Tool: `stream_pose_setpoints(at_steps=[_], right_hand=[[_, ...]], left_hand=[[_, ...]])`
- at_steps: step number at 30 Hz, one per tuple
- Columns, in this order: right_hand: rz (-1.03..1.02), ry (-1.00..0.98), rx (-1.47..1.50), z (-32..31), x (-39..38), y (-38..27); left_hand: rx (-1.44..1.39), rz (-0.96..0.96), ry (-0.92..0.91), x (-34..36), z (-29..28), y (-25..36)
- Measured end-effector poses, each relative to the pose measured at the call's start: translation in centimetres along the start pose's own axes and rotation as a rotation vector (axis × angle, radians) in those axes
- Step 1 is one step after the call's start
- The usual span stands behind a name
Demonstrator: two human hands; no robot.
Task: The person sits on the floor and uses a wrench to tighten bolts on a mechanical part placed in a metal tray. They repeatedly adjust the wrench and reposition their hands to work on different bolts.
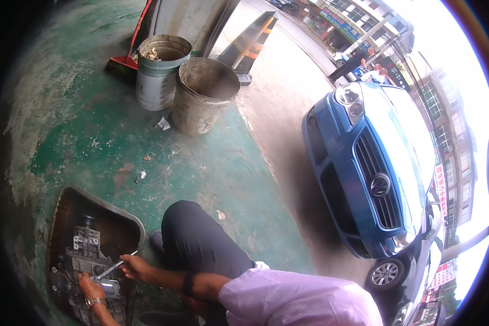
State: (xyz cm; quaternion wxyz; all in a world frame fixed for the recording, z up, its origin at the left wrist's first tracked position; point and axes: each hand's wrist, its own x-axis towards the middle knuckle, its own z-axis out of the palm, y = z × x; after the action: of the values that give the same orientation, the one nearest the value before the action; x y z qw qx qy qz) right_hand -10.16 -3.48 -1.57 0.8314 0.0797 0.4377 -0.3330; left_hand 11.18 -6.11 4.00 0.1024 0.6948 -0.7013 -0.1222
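Rod-like tool (110,269) — slanting over grey housing (87,245); clasped by right hand (137,268) at housing's right, with left hand (91,288) over housing — hold unclear.

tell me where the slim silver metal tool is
At the head view's lower left, the slim silver metal tool runs between the left hand and right hand, over the grey metal assembly.

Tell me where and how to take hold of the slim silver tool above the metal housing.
Grip the slim silver tool near its upper-right end, probably best from the right: its straight shaft slants up that way, away from the metal housing. The right hand holds it there; the left hand is at its lower end.
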Motion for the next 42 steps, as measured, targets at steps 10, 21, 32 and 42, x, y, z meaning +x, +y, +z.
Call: stream_pose_setpoints(at_steps=[10, 21, 32, 42], right_hand=[[-0.374, 0.086, -0.265, 3.0, 6.5, -3.7], [-0.430, -0.069, -0.474, 17.9, 3.9, -7.5], [-0.612, -0.366, -1.030, 24.0, 3.9, 3.1], [-0.669, -0.612, -1.831, 21.0, 2.5, 14.4]], left_hand=[[-0.026, -0.137, 0.067, -0.1, 0.2, 0.9], [-0.239, -0.318, 0.026, -0.5, 3.9, -4.2], [-0.202, -0.316, -0.144, -2.9, 3.7, -4.7], [-0.157, -0.321, -0.112, -4.6, 3.4, -2.7]])
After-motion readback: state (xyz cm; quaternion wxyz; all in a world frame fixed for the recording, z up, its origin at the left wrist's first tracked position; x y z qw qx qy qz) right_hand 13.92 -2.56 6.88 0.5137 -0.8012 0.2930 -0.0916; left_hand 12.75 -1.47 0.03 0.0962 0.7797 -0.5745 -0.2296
